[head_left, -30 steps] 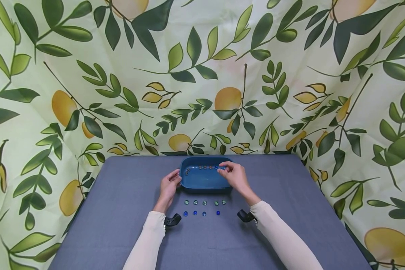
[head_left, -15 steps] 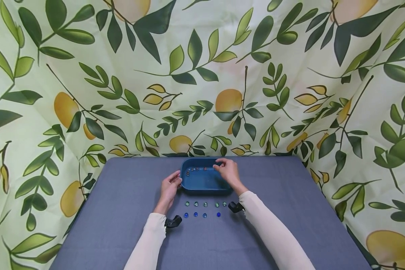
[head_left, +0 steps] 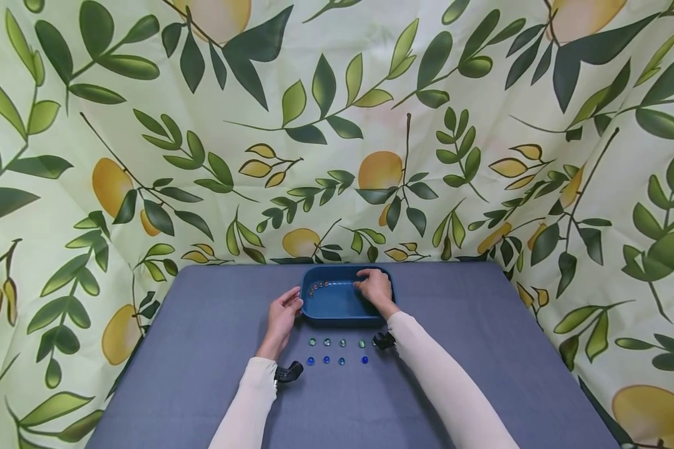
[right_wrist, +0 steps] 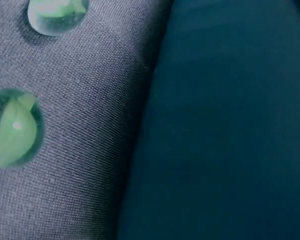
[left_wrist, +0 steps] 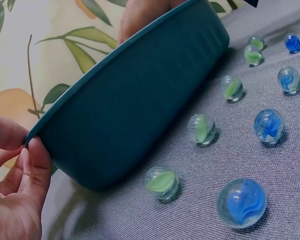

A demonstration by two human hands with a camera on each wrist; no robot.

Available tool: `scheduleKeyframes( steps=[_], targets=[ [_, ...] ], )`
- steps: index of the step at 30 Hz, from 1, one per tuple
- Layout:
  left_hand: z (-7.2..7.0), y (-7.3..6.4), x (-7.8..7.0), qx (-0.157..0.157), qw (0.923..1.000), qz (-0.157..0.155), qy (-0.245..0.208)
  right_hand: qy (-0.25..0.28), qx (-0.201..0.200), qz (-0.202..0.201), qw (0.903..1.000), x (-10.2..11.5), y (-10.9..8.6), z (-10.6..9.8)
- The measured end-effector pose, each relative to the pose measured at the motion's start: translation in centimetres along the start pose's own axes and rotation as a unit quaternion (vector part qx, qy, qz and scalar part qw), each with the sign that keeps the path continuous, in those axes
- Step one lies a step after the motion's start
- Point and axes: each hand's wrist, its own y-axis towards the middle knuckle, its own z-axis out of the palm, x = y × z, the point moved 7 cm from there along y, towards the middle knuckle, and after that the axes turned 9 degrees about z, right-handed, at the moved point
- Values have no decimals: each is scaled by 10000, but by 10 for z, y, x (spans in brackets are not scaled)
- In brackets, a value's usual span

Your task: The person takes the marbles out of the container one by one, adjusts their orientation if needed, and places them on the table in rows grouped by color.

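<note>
A dark blue plastic bin stands at the back of the table. My left hand pinches its left rim between thumb and fingers, as the left wrist view also shows. My right hand reaches over the bin's right part with fingers bent down into it; whether a marble is between the fingertips I cannot tell. Several orange-brown marbles lie in the bin's back left corner. In front of the bin are a row of green marbles and a row of blue marbles.
Grey cloth covers the table. Behind it hangs a leaf-and-fruit patterned cloth. A black wrist camera mount on the right arm sits close over the rightmost green marble; another mount is on the left wrist.
My right hand has moved left and lower into the bin. The orange-brown marbles have rolled from along the back wall to the left corner. A blue marble at the right fingertips no longer shows.
</note>
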Motion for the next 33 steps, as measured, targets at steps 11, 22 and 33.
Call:
scheduleKeyframes(
  steps=[11, 22, 33],
  targets=[
    [0, -2, 0, 12, 10000, -47, -17, 29, 314, -56, 9995, 0, 6, 17],
    [1, -1, 2, -2, 10000, -22, -46, 223, 574, -274, 9977, 17, 3, 30],
    [2, 1, 0, 2, 9999, 31, -99, 101, 686, -506, 9963, 31, 2, 47]
  ],
)
